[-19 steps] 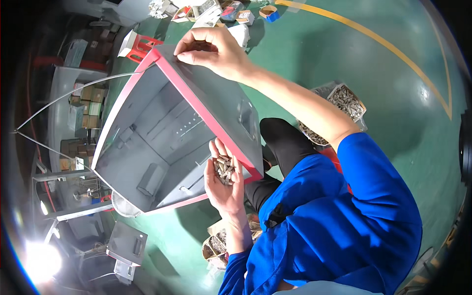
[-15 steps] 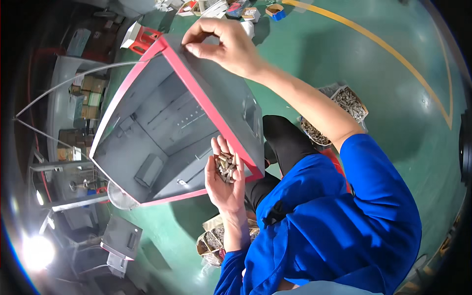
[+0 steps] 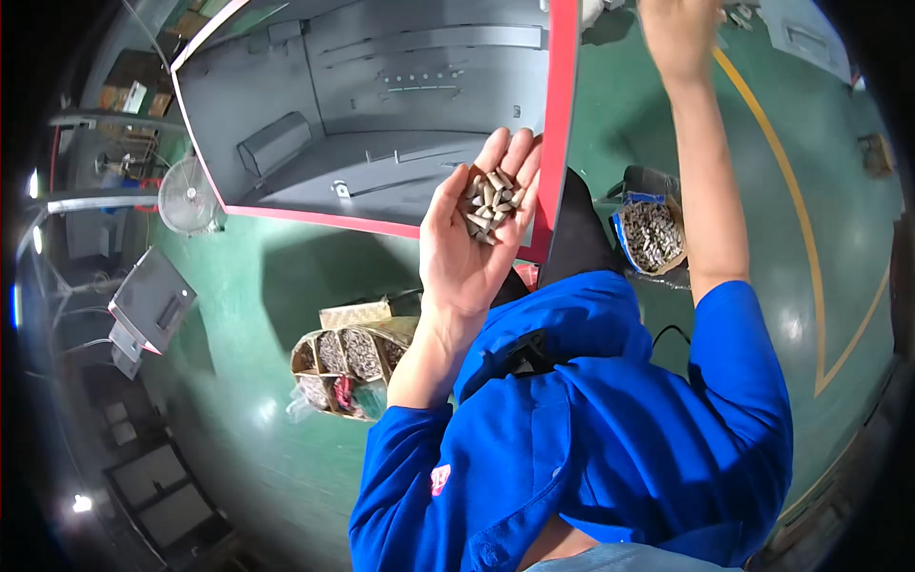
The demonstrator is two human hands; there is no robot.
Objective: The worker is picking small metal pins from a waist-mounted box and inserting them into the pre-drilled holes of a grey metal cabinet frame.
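Note:
My left hand (image 3: 457, 267) is cupped palm up, with a heap of small tapered grey-tan plugs (image 3: 490, 206) lying in it. It is beside the near right corner of a large grey metal cabinet shell with a pink-red rim (image 3: 563, 86), in front of its open side. At the top edge of the picture, right of the cabinet, is my right hand (image 3: 679, 38). Its fingers are cut off by the frame, so what they hold or touch is hidden.
Left of my left forearm, a divided carton (image 3: 297, 357) holds many small pieces. Another blue-edged carton (image 3: 621, 240) of pieces stands right of my leg. A round fan (image 3: 191, 195) and a small grey metal box (image 3: 152, 297) are at left. A yellow line (image 3: 786, 162) crosses the green floor.
My right hand has left the cabinet's far upper edge and moved right, to the picture's top edge. The view has turned. The plugs remain in my left palm.

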